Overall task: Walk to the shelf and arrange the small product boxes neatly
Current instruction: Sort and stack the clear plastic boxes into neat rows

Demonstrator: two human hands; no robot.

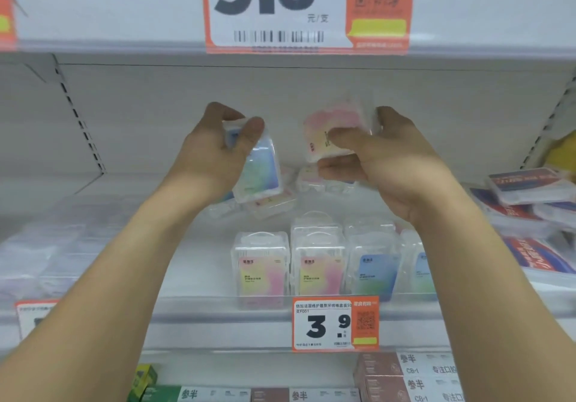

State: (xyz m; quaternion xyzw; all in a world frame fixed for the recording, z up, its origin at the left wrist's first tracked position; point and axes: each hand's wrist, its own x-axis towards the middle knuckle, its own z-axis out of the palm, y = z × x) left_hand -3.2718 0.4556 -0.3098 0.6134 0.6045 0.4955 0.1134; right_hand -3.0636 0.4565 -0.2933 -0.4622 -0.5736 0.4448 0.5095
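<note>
Both arms reach into a white store shelf (218,314). My left hand (215,149) grips a small clear box with a blue-green label (261,171), tilted, above the shelf. My right hand (383,158) holds a clear box with a pink-yellow label (330,130) between thumb and fingers. Behind and below the hands, several more clear boxes (274,205) lie loose and flat at the back. At the shelf front stand upright boxes in a row: two pink-yellow ones (260,274) on the left and blue ones (374,270) on the right.
A price tag reading 3.9 (335,323) hangs on the shelf's front rail. A large 9.8 tag (280,6) hangs on the shelf above. Flat red-and-blue packs (526,202) are piled at the right. Boxed goods (405,376) fill the shelf below.
</note>
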